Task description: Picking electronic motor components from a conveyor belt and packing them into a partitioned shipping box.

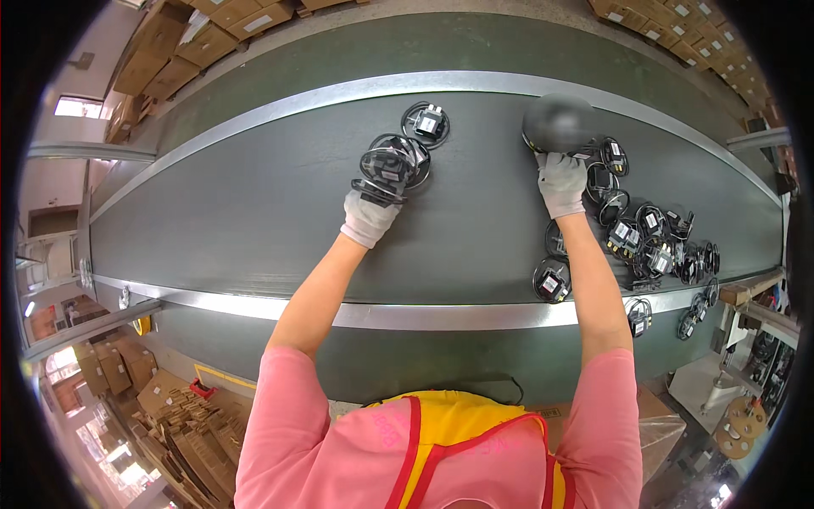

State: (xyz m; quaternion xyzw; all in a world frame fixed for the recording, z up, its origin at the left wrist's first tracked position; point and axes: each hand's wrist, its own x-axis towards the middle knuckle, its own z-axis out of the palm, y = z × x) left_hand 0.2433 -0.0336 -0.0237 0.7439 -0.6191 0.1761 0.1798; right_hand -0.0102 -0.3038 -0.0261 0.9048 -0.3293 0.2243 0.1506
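My left hand [370,216], in a white glove, is closed round a bunch of black power adapters [390,170] with coiled cables, above the dark conveyor belt [254,204]. Just beyond it lies another coiled power adapter [428,124] with a pale label. My gloved right hand [562,182] reaches to the belt's far right part, fingers curled. A round blurred patch covers what is at its fingertips; a bit of dark cable loop shows at the patch's left edge. Next to this hand, on its right, lie more coiled adapters [602,181].
Several coiled adapters [653,246] crowd the belt's right end. One adapter [553,282] lies below my right forearm. Others [638,316] hang over the near metal rail [424,316]. A far rail [458,82] borders the belt. Cardboard boxes [237,15] stand beyond; flattened cardboard [191,428] leans lower left.
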